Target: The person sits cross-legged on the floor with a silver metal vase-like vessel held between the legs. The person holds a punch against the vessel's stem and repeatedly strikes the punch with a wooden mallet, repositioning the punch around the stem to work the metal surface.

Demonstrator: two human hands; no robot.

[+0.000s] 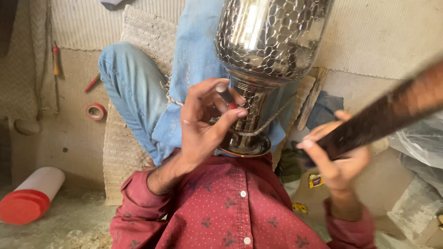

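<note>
Hammered metal covers the rounded body of the vessel (pixel 270 37), which rests neck-down toward the person's lap, its narrow neck and flared rim just above the red shirt (pixel 226 207) and between the bent legs in blue jeans (pixel 134 87). The left hand (pixel 205 124) is curled, its thumb and fingers pinching a small dark punch (pixel 225 94) whose tip sits against the neck. The right hand (pixel 337 157) is closed around the end of a long dark bar (pixel 392 110), raised and blurred, well apart from the punch. The dimpled pattern already fills the belly and part of the neck; the smooth bands near the rim look unworked, so I judge the texturing mostly done with the lower neck left. A cord (pixel 272 120) loops round the neck. Off to the left lie a roll of red tape (pixel 96 111) and a white container with a red lid (pixel 30 196).
</note>
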